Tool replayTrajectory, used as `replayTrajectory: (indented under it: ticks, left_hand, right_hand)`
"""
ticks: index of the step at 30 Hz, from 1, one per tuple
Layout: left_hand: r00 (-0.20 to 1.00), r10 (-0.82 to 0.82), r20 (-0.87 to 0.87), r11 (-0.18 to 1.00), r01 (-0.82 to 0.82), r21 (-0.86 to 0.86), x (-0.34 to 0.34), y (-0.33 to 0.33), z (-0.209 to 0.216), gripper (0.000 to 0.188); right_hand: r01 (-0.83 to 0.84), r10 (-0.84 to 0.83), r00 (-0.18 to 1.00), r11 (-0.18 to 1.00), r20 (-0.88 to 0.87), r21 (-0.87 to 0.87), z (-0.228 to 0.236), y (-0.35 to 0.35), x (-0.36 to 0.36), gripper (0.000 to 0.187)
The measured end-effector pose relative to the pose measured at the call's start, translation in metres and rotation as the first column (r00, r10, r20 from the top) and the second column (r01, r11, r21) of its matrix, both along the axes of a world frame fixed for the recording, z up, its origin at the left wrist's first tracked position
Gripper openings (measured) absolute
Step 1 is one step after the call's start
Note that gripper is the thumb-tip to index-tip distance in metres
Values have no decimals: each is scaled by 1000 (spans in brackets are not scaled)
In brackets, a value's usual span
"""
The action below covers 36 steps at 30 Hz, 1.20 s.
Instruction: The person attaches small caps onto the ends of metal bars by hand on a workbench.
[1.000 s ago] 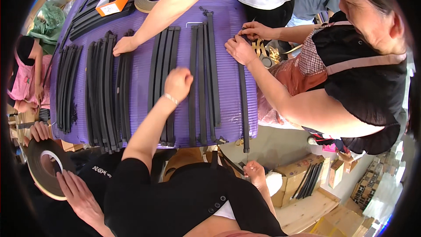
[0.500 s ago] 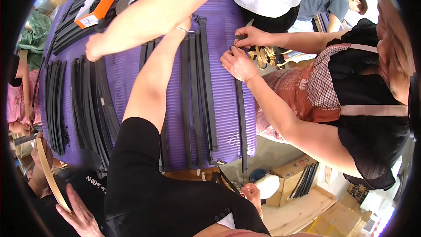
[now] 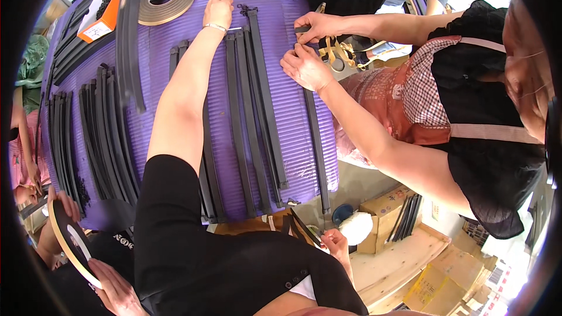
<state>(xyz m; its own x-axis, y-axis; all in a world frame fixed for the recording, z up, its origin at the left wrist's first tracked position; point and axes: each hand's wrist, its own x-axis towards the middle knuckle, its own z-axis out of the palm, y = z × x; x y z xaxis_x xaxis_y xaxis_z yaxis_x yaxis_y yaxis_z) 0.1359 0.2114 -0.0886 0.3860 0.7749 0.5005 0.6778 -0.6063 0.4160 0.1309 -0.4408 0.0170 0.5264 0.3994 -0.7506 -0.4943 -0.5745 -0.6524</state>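
Observation:
My left hand (image 3: 219,13), with a bracelet at its wrist, reaches far over the purple ribbed table (image 3: 298,134). It is nearest to the far ends of several long black strips (image 3: 252,105) lying lengthwise there. The back of that hand faces up; its bent fingertips are hidden, and nothing shows in them. Low in the picture, off the table's near edge, my right hand (image 3: 335,242) pinches the end of a thin black strip (image 3: 305,227). A small pale piece shows beside those fingers.
At right, an aproned co-worker's hands (image 3: 307,67) hold a black strip (image 3: 317,146). Lower left, another person's hands grip a tape roll (image 3: 69,237). A brown tape roll (image 3: 186,4), an orange box (image 3: 96,30) of small black parts and raised strips (image 3: 130,41) are at upper left.
My left hand has lifted off the strip ends and moved up and left. A co-worker's bare arm has drawn back to the top edge, and black strips now hang tilted at upper left.

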Motion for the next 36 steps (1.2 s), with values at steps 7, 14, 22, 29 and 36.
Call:
replayTrajectory:
  ticks: [7,14,22,29,36]
  left_hand:
    - [946,23,322,920,106,-378,-45,-75,28,17]
    - [654,352,669,344,575,-743,-121,-208,62,15]
    - [618,575,536,180,544,-820,-176,-338,71,11]
    - [656,526,542,344,418,-841,-214,-428,61,5]
    - [884,170,434,821,116,-558,-207,-480,52,13]
  right_hand:
    - [-70,71,997,997,-26,38,-3,-6,7,9]
    - [-210,211,978,965,11,158,-12,-18,37,9]
    - [-326,333,943,915,9,239,-2,-9,63,6]
    - [-445,461,887,861,-8,248,-7,-16,76,7]
    - [-533,551,834,817,-23,219,-17,-20,83,8]
